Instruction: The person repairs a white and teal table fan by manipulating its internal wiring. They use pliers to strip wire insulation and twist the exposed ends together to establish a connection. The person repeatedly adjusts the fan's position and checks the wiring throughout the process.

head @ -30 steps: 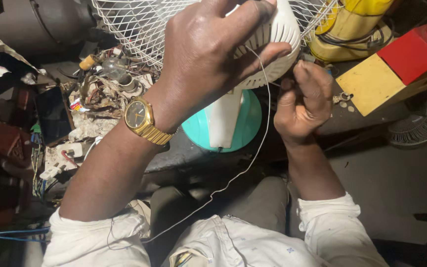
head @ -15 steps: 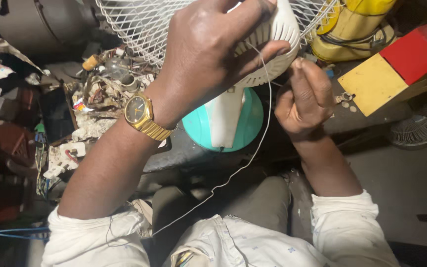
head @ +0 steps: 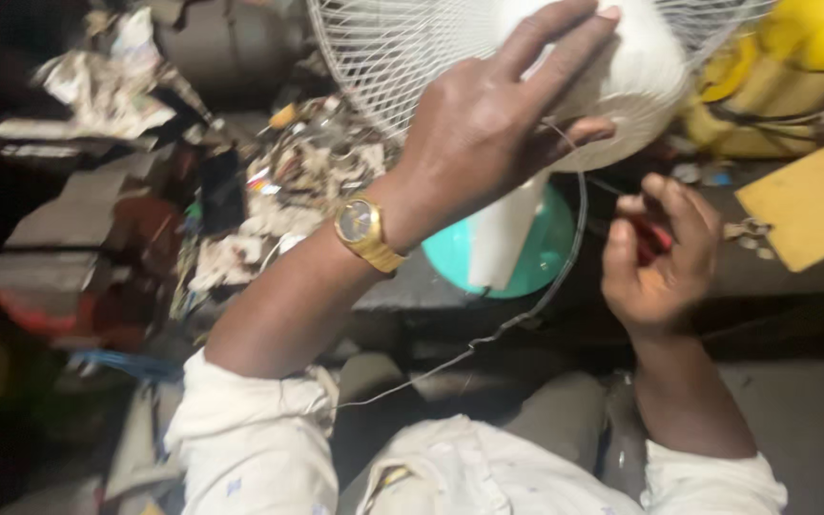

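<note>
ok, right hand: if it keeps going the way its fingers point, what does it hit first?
Probably the fan's white motor housing. The right hand points up toward it, fingers curled on something red, with the thin cord close beside. Depth is unclear, and the frame is blurred.

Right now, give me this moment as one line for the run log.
left hand: gripping white fan motor housing | right hand: holding small red tool, apart from fan | white cord: hanging loose | fan base: teal

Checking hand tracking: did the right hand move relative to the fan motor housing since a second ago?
Yes. The right hand has dropped away from the white fan motor housing; earlier its fingertips were at the housing's lower edge, now a gap shows.
</note>
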